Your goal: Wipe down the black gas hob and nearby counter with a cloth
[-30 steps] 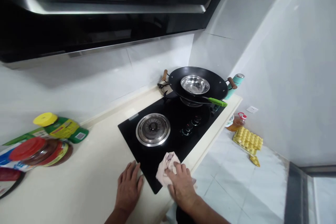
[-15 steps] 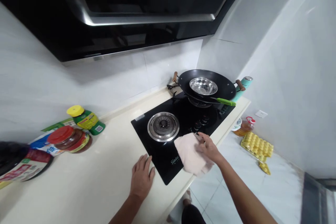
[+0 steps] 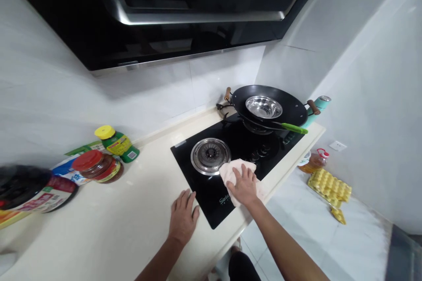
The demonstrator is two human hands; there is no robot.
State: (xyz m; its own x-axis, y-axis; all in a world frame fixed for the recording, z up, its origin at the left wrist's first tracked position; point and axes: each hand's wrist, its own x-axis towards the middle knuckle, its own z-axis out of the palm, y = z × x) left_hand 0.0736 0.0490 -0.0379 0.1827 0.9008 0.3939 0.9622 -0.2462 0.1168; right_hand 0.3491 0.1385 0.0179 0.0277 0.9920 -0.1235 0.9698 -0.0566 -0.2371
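Observation:
My right hand (image 3: 244,186) lies on a pale pink cloth (image 3: 235,172), pressing it against the black glass gas hob (image 3: 204,204) near its front edge. Its fingers are spread over the fabric, not wrapped round it. The cloth touches the round metal burner (image 3: 211,156), and part of it reaches the front of the counter. To the left, my left hand (image 3: 183,217) rests flat on the cream countertop (image 3: 138,224) beside the hob, holding nothing, fingers stretched out. Control knobs (image 3: 259,153) sit just beyond the cloth.
A black wok (image 3: 292,107) with a steel bowl (image 3: 263,107) inside stands over the far burner, a green-handled utensil (image 3: 294,128) by its rim. Jars (image 3: 97,167) and bottles (image 3: 42,189) are at left. The range hood (image 3: 198,35) hangs above. Yellow egg trays (image 3: 329,186) lie on the floor.
My right hand has gone from pinching the cloth's edge to lying spread on top of it. The cloth has shifted towards the burner. My left hand stays on the counter.

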